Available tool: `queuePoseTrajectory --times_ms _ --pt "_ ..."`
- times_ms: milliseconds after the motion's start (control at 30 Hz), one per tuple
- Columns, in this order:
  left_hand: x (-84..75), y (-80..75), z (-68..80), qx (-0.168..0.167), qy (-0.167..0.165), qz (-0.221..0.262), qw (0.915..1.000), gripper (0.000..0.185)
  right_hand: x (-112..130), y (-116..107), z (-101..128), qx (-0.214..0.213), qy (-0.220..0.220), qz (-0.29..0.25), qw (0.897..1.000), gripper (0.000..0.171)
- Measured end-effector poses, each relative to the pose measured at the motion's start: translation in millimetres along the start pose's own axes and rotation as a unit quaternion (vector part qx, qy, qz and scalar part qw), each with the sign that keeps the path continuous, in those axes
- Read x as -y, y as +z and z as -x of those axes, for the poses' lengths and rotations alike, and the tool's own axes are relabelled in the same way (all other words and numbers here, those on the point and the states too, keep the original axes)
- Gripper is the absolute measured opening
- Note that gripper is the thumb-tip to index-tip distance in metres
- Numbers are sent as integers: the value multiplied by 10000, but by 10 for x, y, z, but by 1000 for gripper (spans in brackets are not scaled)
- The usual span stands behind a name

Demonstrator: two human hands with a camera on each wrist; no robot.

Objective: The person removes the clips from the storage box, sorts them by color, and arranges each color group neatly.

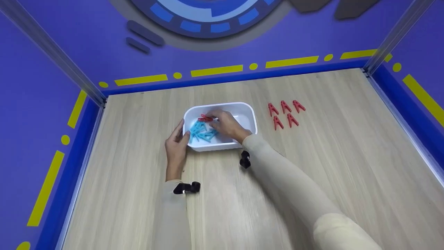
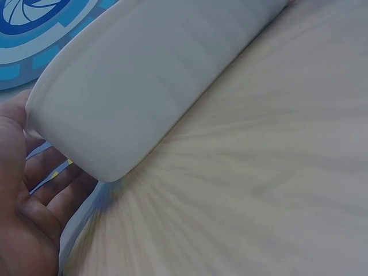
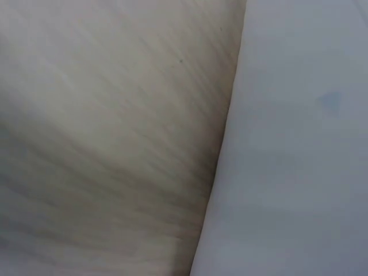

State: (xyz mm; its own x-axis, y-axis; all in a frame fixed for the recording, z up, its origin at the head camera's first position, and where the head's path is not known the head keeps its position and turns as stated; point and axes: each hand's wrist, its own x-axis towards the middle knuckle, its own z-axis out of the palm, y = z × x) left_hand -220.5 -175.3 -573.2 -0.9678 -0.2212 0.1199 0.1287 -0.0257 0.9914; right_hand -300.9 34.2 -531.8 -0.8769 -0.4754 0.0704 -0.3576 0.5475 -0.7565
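A white plastic tub (image 1: 249,110) stands mid-table with several blue clothespins (image 1: 202,132) inside. My right hand (image 1: 224,122) reaches into the tub and pinches a red clothespin (image 1: 205,118) at its far left corner. My left hand (image 1: 177,144) rests against the tub's left wall with straight fingers, steadying it. In the left wrist view the tub's outer wall (image 2: 149,86) fills the frame with my left palm (image 2: 26,213) beside it. The right wrist view shows only the tub's blurred wall (image 3: 293,149) and wooden table (image 3: 109,132).
Several red clothespins (image 1: 285,113) lie in two rows on the wooden table (image 1: 312,166) to the right of the tub. Purple walls with yellow dashes (image 1: 215,70) enclose the table at the back and both sides.
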Motion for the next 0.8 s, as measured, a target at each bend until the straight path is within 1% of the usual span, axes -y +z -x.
queuePoseTrajectory --times_ms 267,400,667,800 --pt "18 0 0 -56 72 -72 9999 50 -29 2 -11 -1 -83 183 9998 28" --pt "16 3 -10 -92 88 -46 9999 50 -32 9 -24 -43 -181 141 9997 26" --pt "18 -5 -1 -119 86 -76 9999 50 -12 38 -63 10 147 -52 9999 24" --pt "18 7 -1 -94 101 -94 9999 50 -16 52 -78 -68 184 -151 9997 22"
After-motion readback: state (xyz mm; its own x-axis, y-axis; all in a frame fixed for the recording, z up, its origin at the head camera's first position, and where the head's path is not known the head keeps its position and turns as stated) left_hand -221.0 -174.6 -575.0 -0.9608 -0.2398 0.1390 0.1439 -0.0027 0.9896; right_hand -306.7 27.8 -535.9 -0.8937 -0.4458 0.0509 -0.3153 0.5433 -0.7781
